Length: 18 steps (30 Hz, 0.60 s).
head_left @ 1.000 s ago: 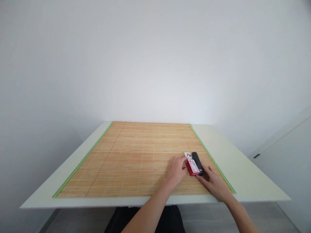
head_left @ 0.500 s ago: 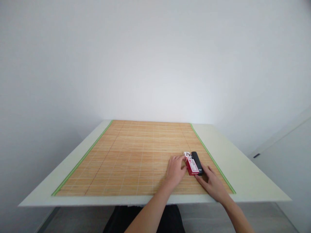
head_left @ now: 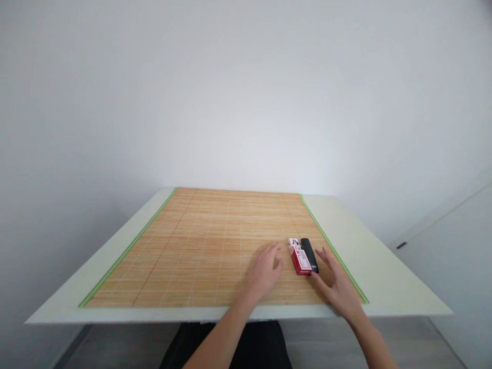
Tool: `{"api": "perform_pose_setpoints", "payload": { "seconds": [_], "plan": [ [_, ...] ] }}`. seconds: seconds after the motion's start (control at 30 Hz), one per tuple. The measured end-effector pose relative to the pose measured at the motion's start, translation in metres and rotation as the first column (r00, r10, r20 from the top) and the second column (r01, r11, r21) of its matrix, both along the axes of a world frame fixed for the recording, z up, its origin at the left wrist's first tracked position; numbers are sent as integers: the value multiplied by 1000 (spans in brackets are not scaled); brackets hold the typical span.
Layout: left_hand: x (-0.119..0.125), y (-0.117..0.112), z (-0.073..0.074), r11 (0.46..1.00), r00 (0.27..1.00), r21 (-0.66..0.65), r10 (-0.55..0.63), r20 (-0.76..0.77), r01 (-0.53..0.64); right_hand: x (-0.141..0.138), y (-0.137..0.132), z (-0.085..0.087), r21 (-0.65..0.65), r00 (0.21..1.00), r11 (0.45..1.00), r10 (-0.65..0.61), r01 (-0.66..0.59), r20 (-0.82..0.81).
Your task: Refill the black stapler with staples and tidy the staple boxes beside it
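Observation:
A small red and white box (head_left: 300, 258) lies on the bamboo mat (head_left: 207, 246), toward its right front. Right alongside the box is a black stapler-like object (head_left: 309, 254), long and narrow; its exact kind is hard to make out. My left hand (head_left: 266, 270) is just left of the box, apart from it, fingers bent and spread with nothing in them. On the other side, my right hand (head_left: 336, 284) holds its thumb and fingers apart. Its thumb tip is close to the near end of the box, and whether it touches is unclear.
The mat has green edging and covers the middle of a white table (head_left: 378, 256). A pale wall (head_left: 246, 102) stands behind the table's far edge. At the right is a white panel with a small dark handle (head_left: 401, 245). My dark-clothed legs (head_left: 230, 348) are under the front edge.
My left hand has come off the box and moved left. My right hand has drawn slightly away from the black object, its fingers spreading. The box and black object stay side by side.

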<state>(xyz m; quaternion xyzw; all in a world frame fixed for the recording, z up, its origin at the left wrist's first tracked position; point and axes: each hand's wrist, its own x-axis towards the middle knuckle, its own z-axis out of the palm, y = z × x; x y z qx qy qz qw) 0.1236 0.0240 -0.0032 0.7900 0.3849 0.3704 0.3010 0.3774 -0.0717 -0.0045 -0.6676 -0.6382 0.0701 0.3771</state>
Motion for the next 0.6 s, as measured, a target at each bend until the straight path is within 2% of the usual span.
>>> {"api": "perform_pose_setpoints", "payload": {
  "seconds": [0.07, 0.13, 0.2, 0.27, 0.3, 0.37, 0.47, 0.6],
  "plan": [
    [-39, 4, -1, 998, 997, 13, 58, -50, -58, -20, -6, 12, 124, 995, 989, -78, 86, -65],
    [-79, 10, -4, 984, 977, 38, 176, -122, -173, -52, -6, 21, 221, 985, 965, -119, 144, -122],
    [-109, 14, -8, 960, 932, 90, 278, -232, -264, -91, 3, 23, 199, 993, 979, -25, 48, -118],
    [-128, 14, -15, 936, 872, 175, 349, -344, -305, -131, 21, 19, 92, 986, 983, 163, -159, -33],
    [-132, 13, -18, 925, 839, 222, 375, -394, -309, -149, 32, 15, 41, 978, 977, 210, -210, 6],
    [-136, 10, -24, 907, 780, 297, 411, -473, -298, -177, 51, 5, -45, 968, 971, 236, -233, 88],
    [-134, 5, -30, 895, 725, 346, 434, -535, -280, -201, 68, -11, -179, 954, 974, 181, -139, 241],
    [-134, 4, -31, 892, 704, 353, 443, -556, -282, -214, 70, -24, -277, 915, 961, 131, -22, 382]
  ]
}}
